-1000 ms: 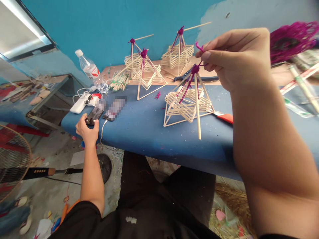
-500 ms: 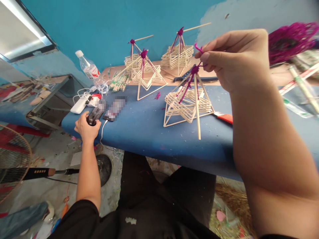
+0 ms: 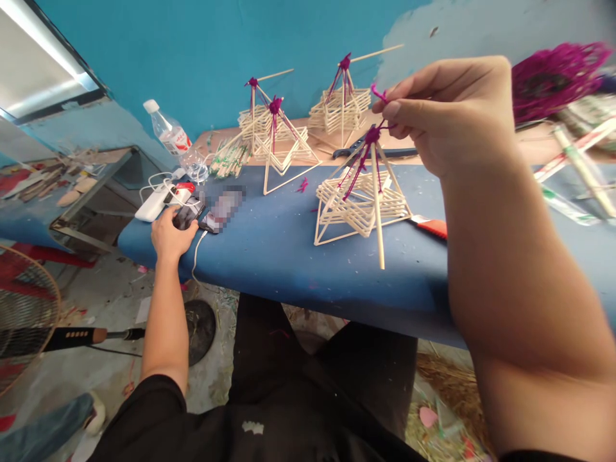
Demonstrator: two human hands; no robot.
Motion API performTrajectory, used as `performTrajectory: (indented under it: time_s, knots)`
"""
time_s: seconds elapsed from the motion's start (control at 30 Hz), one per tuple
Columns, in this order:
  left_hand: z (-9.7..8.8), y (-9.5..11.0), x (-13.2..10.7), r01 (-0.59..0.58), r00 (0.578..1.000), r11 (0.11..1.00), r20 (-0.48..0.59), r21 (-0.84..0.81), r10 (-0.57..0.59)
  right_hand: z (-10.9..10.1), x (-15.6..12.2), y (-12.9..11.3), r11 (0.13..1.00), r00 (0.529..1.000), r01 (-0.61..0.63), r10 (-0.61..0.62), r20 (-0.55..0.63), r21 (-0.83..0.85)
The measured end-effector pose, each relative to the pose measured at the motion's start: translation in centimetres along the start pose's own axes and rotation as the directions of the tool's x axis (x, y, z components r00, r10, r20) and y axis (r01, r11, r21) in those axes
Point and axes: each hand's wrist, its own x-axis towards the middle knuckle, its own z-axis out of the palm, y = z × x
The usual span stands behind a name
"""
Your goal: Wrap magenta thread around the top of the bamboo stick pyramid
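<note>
Centrally: stick frame [image 3: 359, 202], upright on blue bench [image 3: 279, 247], mid-frame. Purple yarn [image 3: 380, 95] at its apex, pinched in right hand [image 3: 452, 112], fingertips together. Left hand [image 3: 171, 237] closed on phone [image 3: 185, 217], bench's left edge. Risk: a hard tug probably tips the frame.

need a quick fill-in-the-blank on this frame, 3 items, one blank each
1. The right hand pinches purple yarn at the ____ of the nearest stick frame.
2. The left hand grips a ____ at the blue table's edge.
3. The plastic bottle has a ____ cap.
Missing words: top; phone; white.
</note>
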Motion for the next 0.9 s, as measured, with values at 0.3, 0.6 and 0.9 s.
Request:
performTrajectory:
  time_s: [0.3,0.6,0.9]
  knots:
    - [0.6,-0.2,0.7,0.007,0.999,0.994,-0.047,-0.107,-0.012,-0.3,-0.1,-0.1,1.0,1.0,0.015,-0.015,0.022,0.006]
    - [-3.9,6.5,-1.3,-0.37,0.811,0.893,-0.559,-0.257,0.175,-0.4,-0.3,-1.4,0.999,0.998,-0.024,0.022,0.056,0.035]
    - [-3.9,29.5,1.0,-0.602,0.676,0.276,-0.294,-0.749,0.676,-0.2,-0.7,-2.0,0.997,0.997,-0.049,0.052,0.053,-0.061]
